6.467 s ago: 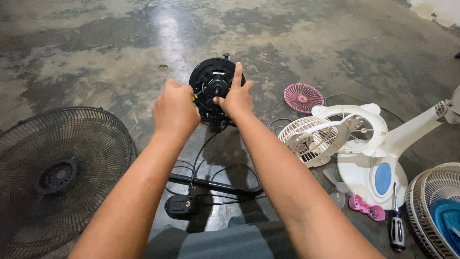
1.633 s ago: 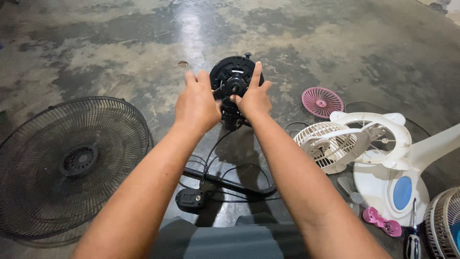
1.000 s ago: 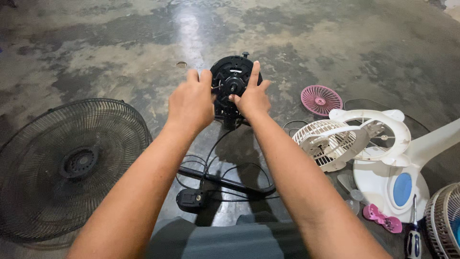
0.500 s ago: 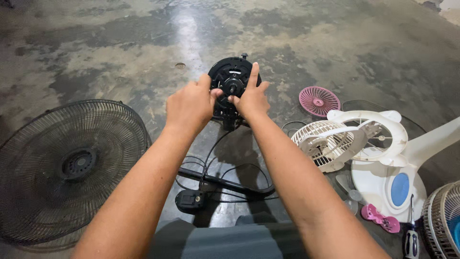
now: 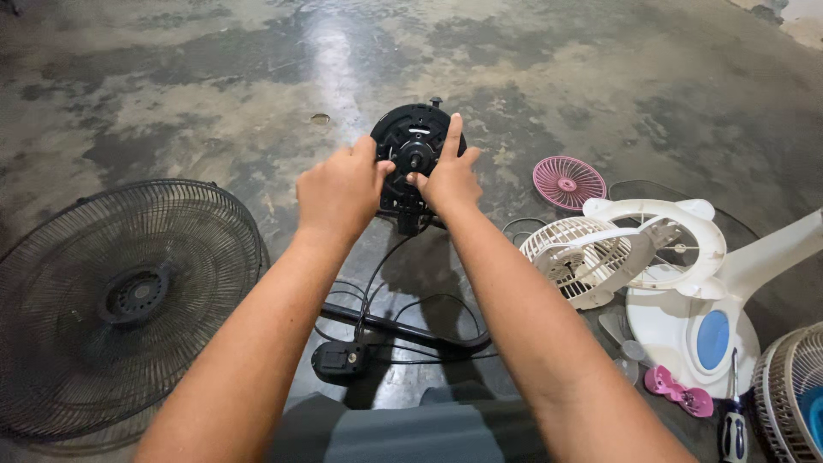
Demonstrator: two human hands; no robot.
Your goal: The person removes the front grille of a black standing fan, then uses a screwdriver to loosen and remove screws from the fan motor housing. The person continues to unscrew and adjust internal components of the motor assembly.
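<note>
A black round fan motor housing stands upright in front of me, its shaft pointing at me. My left hand grips its left side with curled fingers. My right hand holds the right side, with the index finger stretched up along the rim and the thumb near the centre shaft. Below the housing a black stem and cable run down to a small black switch box on the concrete floor.
A large black fan grille lies flat at the left. At the right are a small pink grille, a white fan with stand and base, pink clips, a screwdriver and another grille.
Both hands have stayed on the motor housing; the left hand has shifted slightly on its left edge. The view has drifted a little to the left.
</note>
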